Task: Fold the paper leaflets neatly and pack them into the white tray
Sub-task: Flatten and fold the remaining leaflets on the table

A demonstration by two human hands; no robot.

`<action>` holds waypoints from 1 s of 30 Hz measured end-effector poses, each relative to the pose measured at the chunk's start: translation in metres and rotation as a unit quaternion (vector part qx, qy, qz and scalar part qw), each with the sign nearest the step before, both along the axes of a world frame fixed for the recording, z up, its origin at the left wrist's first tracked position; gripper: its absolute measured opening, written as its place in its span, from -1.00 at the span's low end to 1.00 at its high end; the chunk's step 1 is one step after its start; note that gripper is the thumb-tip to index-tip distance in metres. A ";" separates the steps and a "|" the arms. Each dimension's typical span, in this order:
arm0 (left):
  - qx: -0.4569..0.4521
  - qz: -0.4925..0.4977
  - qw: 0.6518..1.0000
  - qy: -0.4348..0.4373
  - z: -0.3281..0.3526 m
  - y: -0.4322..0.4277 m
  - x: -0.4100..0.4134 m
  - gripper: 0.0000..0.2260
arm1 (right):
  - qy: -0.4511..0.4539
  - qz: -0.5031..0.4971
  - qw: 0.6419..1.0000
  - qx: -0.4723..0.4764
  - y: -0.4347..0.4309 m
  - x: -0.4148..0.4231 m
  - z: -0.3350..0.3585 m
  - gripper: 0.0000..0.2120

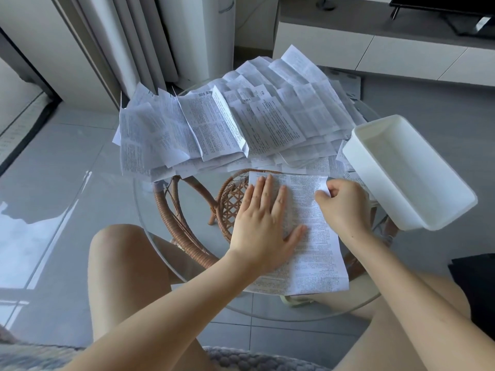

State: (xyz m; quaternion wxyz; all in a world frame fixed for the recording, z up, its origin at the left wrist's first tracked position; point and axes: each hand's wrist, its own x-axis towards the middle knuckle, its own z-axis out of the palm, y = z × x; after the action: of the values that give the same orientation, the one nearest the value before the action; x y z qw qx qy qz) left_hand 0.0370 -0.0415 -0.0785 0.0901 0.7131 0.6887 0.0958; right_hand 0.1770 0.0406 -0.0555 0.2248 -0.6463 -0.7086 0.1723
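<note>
One printed paper leaflet point(316, 253) lies flat on the round glass table point(150, 218) in front of me. My left hand point(263, 223) presses down on its left half with straight, spread fingers. My right hand point(342, 204) pinches the leaflet's far right corner, which curls up off the glass. A large heap of creased, unfolded leaflets point(227, 124) covers the far half of the table. The white tray point(407, 172) stands at the right edge, tilted, with nothing visible inside.
A wicker frame point(187, 223) shows through the glass under the table. My bare knees sit below the near rim. Curtains and a white floor-standing unit stand behind the table; a low white cabinet runs along the far right. A dark object lies on the floor at right.
</note>
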 end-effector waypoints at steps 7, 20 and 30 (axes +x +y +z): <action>0.007 0.003 1.000 0.001 0.002 0.002 0.000 -0.19 | 0.004 -0.006 1.000 0.001 0.000 -0.001 0.000 -0.56; 0.010 0.005 1.000 0.014 0.002 0.005 -0.002 -0.21 | 0.003 -0.024 1.000 0.007 -0.003 -0.005 0.003 -0.57; -0.005 0.006 0.999 0.034 0.002 0.006 -0.003 -0.22 | -0.020 -0.040 0.999 0.013 -0.007 -0.008 0.006 -0.72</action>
State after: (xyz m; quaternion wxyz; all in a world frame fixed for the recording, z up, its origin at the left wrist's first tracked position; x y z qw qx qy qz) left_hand 0.0339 -0.0360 -0.0768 0.0692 0.7111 0.6963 0.0688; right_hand 0.1686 0.0341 -0.0490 0.2257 -0.6747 -0.6885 0.1404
